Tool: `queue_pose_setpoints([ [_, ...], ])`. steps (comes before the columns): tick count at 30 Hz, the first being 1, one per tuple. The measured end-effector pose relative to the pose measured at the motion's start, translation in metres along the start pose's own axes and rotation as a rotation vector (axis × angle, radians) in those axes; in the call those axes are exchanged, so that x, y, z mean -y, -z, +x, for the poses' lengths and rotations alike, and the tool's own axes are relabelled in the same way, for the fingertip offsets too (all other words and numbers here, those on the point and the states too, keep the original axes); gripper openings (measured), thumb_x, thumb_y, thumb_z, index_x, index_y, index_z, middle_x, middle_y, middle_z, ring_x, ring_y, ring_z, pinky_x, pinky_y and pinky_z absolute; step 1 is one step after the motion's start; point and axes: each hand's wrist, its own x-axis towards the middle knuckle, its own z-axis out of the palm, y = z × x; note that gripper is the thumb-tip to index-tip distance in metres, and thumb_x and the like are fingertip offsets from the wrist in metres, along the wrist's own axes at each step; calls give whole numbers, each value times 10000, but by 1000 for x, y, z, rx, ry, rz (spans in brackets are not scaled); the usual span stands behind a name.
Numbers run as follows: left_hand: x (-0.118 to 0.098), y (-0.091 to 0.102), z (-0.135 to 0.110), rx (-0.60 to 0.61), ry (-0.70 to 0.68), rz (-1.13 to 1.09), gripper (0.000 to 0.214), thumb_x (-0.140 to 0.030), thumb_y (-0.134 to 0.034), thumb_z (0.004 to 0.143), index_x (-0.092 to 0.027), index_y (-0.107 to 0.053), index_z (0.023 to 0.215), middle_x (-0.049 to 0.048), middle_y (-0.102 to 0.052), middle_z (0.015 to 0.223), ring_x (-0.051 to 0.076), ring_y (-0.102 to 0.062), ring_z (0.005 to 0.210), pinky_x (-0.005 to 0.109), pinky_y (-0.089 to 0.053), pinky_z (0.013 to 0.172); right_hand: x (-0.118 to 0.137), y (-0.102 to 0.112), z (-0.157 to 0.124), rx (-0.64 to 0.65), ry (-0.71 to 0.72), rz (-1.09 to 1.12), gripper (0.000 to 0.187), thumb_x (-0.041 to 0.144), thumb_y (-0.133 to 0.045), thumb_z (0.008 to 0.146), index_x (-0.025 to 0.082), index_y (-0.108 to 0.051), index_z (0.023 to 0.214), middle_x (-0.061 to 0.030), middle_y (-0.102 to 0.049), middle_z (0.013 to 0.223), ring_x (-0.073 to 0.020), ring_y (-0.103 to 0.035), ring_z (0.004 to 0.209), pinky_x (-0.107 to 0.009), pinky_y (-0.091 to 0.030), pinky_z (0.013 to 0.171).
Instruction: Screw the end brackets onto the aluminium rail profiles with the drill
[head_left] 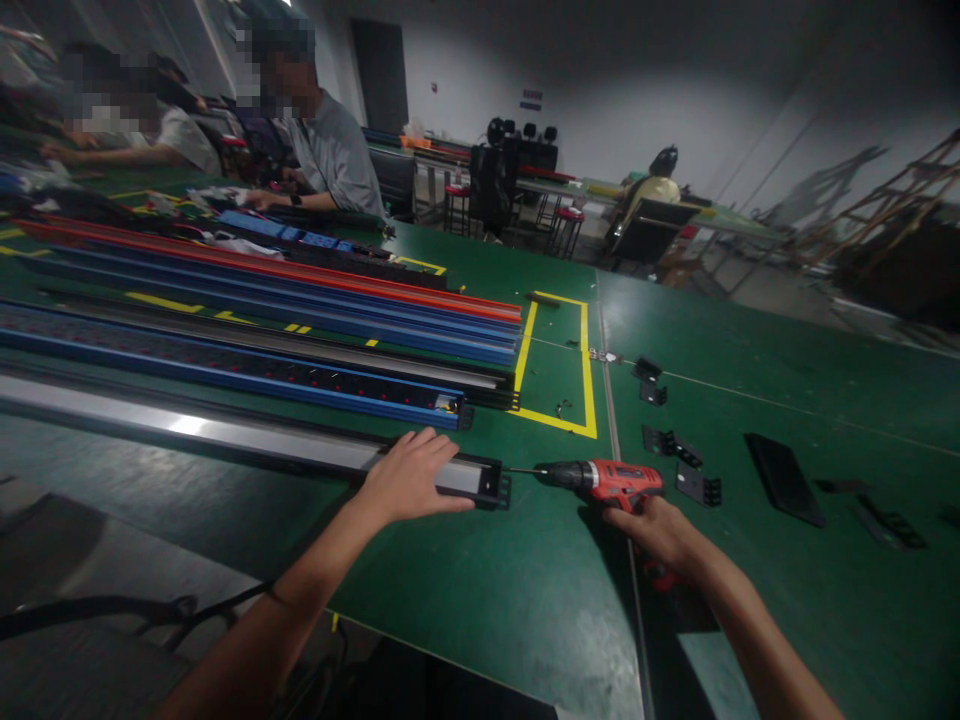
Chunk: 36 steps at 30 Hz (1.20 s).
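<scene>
Your left hand (412, 475), half-open, holds the bar (285, 439); your right hand (658, 532) wraps the drill (624, 480) — green tabletop (480, 580) below, grey wall (637, 90) beyond.

Left hand (409, 478): bare, digits slender. Right hand (661, 532): bare, fingers partly obscured. Left forearm (300, 580) and right forearm (754, 620): uncovered where visible, slim, narrowing towards the wrists. Dark area (427, 685) below the tabletop's (465, 580) near edge: clothing or shadow, indeterminable.

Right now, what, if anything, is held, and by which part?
The right hand holds the red drill by its handle. The left hand lies across the long bar near its drill-side end; grip unclear.
</scene>
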Motion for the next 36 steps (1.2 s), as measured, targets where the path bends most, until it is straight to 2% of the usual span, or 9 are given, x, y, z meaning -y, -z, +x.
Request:
queue_pose_setpoints([
  [7,0,1,0,-12,-27,-1,785,-858,-525,848,-169,-669,1195,132,-695,1164,344,-574,1111,504,-468,968,2,0,-1,-13,-17,-18,279,398,-633,858,217,-558,660,-17,-597,634,-169,-516,593,-299,-391,557],
  [13,1,-2,0,-12,-13,-6,808,-876,-539,824,-181,-666,1216,130,-688,1173,342,-576,1116,484,-460,962,5,0,-8,-14,-72,-63,287,443,-630,877,197,-644,730,-52,-675,695,-207,-611,660,-309,-435,608],
  [17,0,0,0,-31,-27,-9,771,-860,-544,834,-186,-675,1185,119,-693,1139,343,-575,1095,488,-460,948,5,-4,-12,-1,-95,-57,291,450,-600,888,204,-628,735,-45,-654,690,-197,-602,646,-304,-437,593],
  [24,1,-1,0,-40,-44,15,771,-867,-514,847,-187,-663,1179,117,-692,1155,331,-576,1101,475,-459,955,3,-5,-13,-2,-60,8,279,455,-587,882,193,-635,800,-50,-643,703,-193,-597,626,-297,-446,552],
  [31,3,-5,1,-50,-33,3,821,-910,-478,824,-200,-674,1186,115,-698,1149,332,-578,1111,475,-459,959,4,-5,-12,-28,-37,-51,267,416,-601,868,189,-622,728,-57,-656,699,-193,-592,641,-301,-433,572],
  [36,3,-3,1,-52,-36,-18,814,-902,-496,818,-193,-687,1169,114,-703,1133,343,-582,1090,483,-464,941,4,-4,-11,-24,-58,-24,281,442,-592,884,183,-648,792,-80,-696,763,-216,-636,693,-300,-458,569],
])
